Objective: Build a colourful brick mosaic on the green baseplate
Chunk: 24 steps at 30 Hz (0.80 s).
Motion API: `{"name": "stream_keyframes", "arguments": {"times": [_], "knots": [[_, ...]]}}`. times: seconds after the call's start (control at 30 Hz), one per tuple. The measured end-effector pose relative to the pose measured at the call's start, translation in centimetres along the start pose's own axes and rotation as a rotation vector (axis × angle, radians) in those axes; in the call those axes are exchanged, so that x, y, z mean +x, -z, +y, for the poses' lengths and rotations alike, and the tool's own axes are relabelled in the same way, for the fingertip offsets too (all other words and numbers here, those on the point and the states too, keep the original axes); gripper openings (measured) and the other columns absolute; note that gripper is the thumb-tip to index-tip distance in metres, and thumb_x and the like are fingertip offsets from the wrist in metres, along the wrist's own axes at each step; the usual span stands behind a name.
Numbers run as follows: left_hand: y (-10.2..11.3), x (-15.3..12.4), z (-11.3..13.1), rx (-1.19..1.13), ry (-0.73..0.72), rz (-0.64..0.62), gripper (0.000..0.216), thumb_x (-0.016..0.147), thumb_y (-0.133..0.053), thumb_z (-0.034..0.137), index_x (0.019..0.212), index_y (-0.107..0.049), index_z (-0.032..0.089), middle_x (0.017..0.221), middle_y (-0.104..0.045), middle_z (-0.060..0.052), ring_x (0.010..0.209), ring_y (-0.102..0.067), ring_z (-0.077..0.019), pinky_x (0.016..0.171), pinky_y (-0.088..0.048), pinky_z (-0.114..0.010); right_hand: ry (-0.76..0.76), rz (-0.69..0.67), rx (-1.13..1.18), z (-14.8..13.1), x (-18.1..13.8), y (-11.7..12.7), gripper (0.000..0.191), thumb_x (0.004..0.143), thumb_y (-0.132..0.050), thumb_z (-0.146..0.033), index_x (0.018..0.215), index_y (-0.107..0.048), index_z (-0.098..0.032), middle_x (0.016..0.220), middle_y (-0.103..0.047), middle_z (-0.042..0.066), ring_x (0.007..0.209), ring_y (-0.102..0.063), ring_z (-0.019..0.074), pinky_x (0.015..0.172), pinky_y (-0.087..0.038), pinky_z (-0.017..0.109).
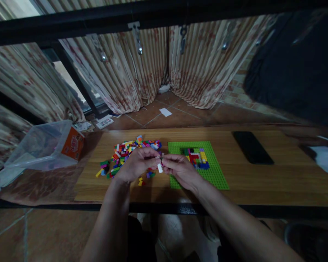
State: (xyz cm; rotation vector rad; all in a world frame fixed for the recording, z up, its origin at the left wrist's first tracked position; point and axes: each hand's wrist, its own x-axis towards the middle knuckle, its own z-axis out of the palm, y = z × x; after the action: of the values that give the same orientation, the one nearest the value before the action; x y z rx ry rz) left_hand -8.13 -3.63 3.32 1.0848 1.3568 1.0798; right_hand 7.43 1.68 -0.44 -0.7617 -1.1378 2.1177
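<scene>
Both hands meet over the table between a brick pile and a green baseplate. My left hand (138, 163) is closed in a pinch around small toy bricks. A white toy brick (160, 168) hangs between the fingertips of the two hands. From the other side my right hand (179, 168) pinches at the same small bricks; its fingers partly hide them. Just beyond my right hand lies the green baseplate (217, 174), bearing a low build of coloured bricks (198, 158). Loose toy bricks (123, 149) are heaped behind and left of my left hand.
A black phone-like slab (253, 147) lies on the wooden table (262, 182) to the right. At the far left stands a clear plastic box (43, 145) with an orange label. A few stray bricks (141, 182) are near the front edge. Curtains (142, 69) hang behind.
</scene>
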Motion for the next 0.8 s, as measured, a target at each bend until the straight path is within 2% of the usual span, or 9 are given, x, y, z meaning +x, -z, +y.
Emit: {"name": "stream_keyframes", "arguments": {"times": [0.1, 0.17, 0.3, 0.4, 0.5, 0.6, 0.73, 0.8], "knots": [[0.6, -0.1, 0.0, 0.036, -0.005, -0.028, 0.027, 0.068, -0.075, 0.035, 0.079, -0.065, 0.013, 0.066, -0.062, 0.000, 0.058, -0.056, -0.0099, 0.058, -0.045, -0.022, 0.053, -0.013, -0.113, 0.3, -0.2, 0.2, 0.020, 0.067, -0.076, -0.036, 0.076, -0.071, -0.019, 0.064, -0.064, -0.002, 0.056, -0.053, 0.0096, 0.056, -0.042, 0.024], [1.2, 0.0, 0.0, 0.054, -0.018, 0.033, 0.028, 0.068, -0.074, 0.037, 0.078, -0.065, 0.013, 0.066, -0.062, 0.000, 0.058, -0.055, -0.0096, 0.057, -0.045, -0.021, 0.177, 0.026, -0.366, 0.7, -0.3, 0.4, 0.014, 0.074, -0.070, -0.034, 0.078, -0.070, -0.020, 0.067, -0.065, -0.001, 0.059, -0.055, 0.0115, 0.059, -0.043, 0.026], [2.7, 0.0, -0.2, 0.019, -0.075, 0.361, 0.033, 0.063, -0.077, 0.040, 0.079, -0.065, 0.014, 0.067, -0.062, 0.000, 0.057, -0.053, -0.0090, 0.056, -0.044, -0.020, 0.441, 0.045, -1.073, 1.4, -0.2, 0.8, 0.012, 0.084, -0.058, -0.021, 0.082, -0.070, -0.020, 0.082, -0.068, 0.004, 0.076, -0.060, 0.0166, 0.074, -0.045, 0.029], [3.5, -0.1, -0.2, 0.017, -0.070, 0.506, 0.034, 0.059, -0.078, 0.038, 0.079, -0.067, 0.013, 0.066, -0.062, 0.001, 0.055, -0.052, -0.0084, 0.053, -0.043, -0.020, 0.477, -0.030, -1.349, 1.8, 0.1, 0.9, 0.016, 0.086, -0.054, -0.015, 0.082, -0.069, -0.019, 0.088, -0.067, 0.007, 0.084, -0.061, 0.0192, 0.079, -0.045, 0.030], [4.0, -0.4, -0.2, 0.024, -0.068, 0.541, 0.031, 0.059, -0.076, 0.034, 0.081, -0.068, 0.013, 0.064, -0.061, 0.002, 0.053, -0.051, -0.0074, 0.051, -0.042, -0.018, 0.489, -0.053, -1.406, 2.3, 0.7, 1.1, 0.014, 0.085, -0.055, -0.012, 0.086, -0.068, -0.018, 0.091, -0.066, 0.007, 0.088, -0.062, 0.0196, 0.081, -0.047, 0.030], [4.7, -0.8, 0.0, 0.000, -0.095, 0.614, 0.024, 0.062, -0.072, 0.028, 0.081, -0.068, 0.013, 0.063, -0.061, 0.002, 0.053, -0.053, -0.0077, 0.052, -0.043, -0.019, 0.538, -0.023, -1.350, 2.7, 1.2, 1.2, 0.016, 0.082, -0.058, -0.011, 0.093, -0.067, -0.018, 0.096, -0.066, 0.006, 0.090, -0.062, 0.0189, 0.082, -0.047, 0.029], [6.6, -2.0, 0.5, -0.124, -0.148, 0.816, 0.019, 0.065, -0.065, 0.023, 0.083, -0.066, 0.015, 0.063, -0.061, 0.001, 0.055, -0.057, -0.0092, 0.054, -0.045, -0.020, 0.571, 0.009, -1.278, 2.9, 1.2, 1.3, 0.019, 0.083, -0.058, -0.013, 0.099, -0.066, -0.017, 0.097, -0.066, 0.006, 0.084, -0.064, 0.0173, 0.080, -0.049, 0.028], [7.7, -2.7, 0.6, -0.185, -0.188, 0.943, 0.019, 0.065, -0.062, 0.022, 0.083, -0.065, 0.015, 0.060, -0.060, 0.002, 0.052, -0.055, -0.0085, 0.052, -0.044, -0.019, 0.618, 0.028, -1.274, 2.7, 0.9, 1.3, 0.017, 0.086, -0.054, -0.015, 0.098, -0.066, -0.018, 0.099, -0.066, 0.006, 0.088, -0.064, 0.0182, 0.081, -0.049, 0.030]]}}
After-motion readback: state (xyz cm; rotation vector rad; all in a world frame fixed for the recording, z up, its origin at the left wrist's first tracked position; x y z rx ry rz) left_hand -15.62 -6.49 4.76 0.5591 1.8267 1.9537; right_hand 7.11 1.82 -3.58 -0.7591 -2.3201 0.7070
